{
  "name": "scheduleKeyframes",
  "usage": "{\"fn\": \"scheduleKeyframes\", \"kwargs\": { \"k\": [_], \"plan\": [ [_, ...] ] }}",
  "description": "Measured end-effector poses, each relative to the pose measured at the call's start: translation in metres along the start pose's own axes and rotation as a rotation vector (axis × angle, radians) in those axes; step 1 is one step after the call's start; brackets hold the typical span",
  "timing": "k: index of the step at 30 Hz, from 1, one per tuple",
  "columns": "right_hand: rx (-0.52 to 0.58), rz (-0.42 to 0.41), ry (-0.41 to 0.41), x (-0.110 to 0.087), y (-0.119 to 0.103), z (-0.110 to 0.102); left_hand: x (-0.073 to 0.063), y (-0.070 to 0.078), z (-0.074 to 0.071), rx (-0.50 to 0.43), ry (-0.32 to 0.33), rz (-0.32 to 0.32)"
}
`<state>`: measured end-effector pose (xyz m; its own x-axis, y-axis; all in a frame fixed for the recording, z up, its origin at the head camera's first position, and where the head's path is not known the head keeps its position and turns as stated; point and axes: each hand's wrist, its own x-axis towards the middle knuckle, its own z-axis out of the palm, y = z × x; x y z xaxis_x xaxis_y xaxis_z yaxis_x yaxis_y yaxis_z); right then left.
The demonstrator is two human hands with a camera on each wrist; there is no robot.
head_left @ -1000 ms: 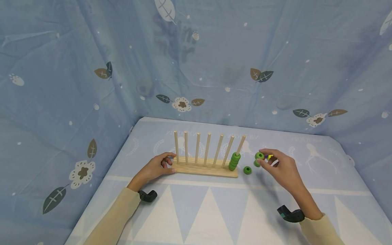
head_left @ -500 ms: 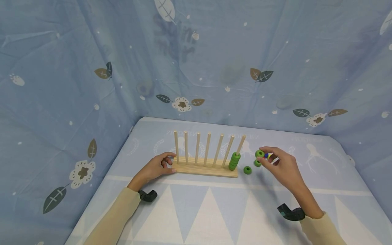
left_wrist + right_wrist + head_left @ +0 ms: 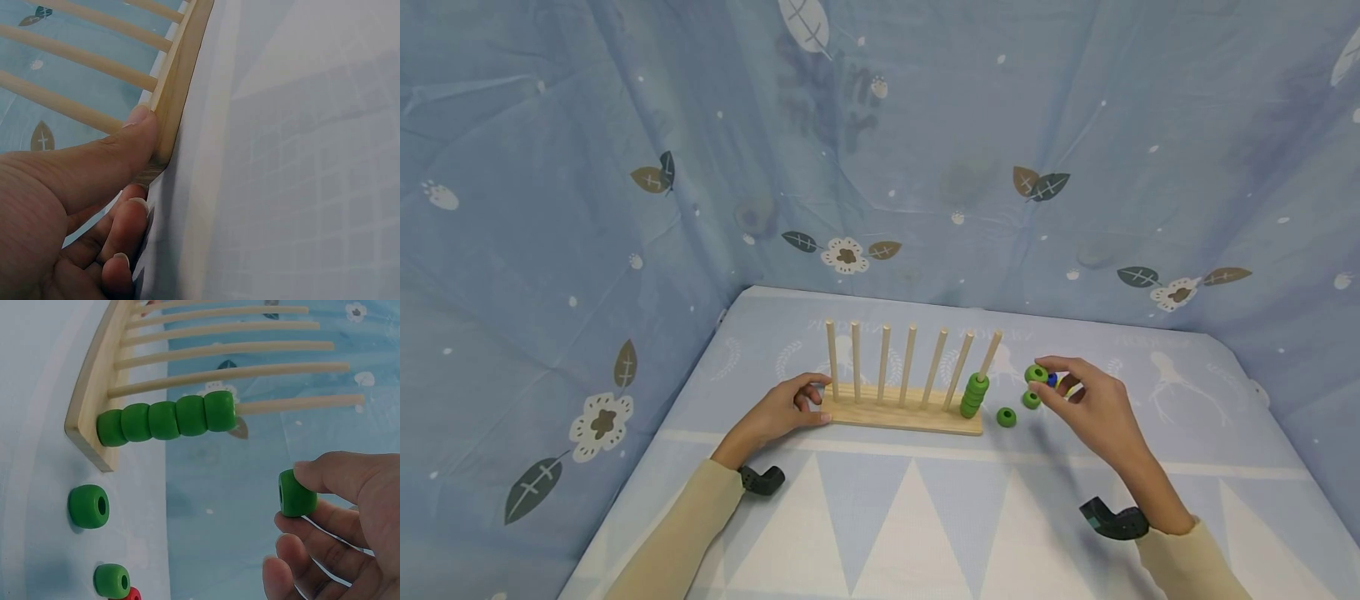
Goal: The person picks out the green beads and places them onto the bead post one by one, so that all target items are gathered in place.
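A wooden peg stand (image 3: 895, 413) with a row of upright pegs sits on the table. Its rightmost peg carries a stack of green beads (image 3: 164, 420). My left hand (image 3: 778, 408) grips the stand's left end, thumb (image 3: 136, 128) on the base and the other fingers curled at its edge. To the right of the stand, my right hand (image 3: 1090, 408) pinches a green bead (image 3: 297, 492) between thumb and fingers, raised above the table. Two loose green beads, one nearer (image 3: 89, 506) and one farther (image 3: 112, 580), lie beside the stand's right end.
A blue bead (image 3: 1052, 380) shows behind the right hand, partly hidden. Part of a red bead (image 3: 132, 594) appears at the bottom of the right wrist view. Patterned blue curtain (image 3: 925, 167) encloses the back and sides of the table.
My right hand has lifted slightly with the green bead, uncovering more of the blue bead behind it. The left hand and the stand have stayed put.
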<state>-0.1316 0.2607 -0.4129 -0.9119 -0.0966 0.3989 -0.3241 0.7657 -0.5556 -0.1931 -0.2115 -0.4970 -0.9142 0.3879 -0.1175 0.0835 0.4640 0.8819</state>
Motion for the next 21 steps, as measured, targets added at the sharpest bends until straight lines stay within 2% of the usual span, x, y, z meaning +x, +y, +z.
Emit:
{"fn": "scheduleKeyframes", "kwargs": {
  "k": [21],
  "plan": [
    [0.017, 0.006, -0.003, 0.0039, -0.0040, -0.0036, -0.0009, 0.0018, -0.0001, 0.018, -0.001, 0.007]
  ]
}}
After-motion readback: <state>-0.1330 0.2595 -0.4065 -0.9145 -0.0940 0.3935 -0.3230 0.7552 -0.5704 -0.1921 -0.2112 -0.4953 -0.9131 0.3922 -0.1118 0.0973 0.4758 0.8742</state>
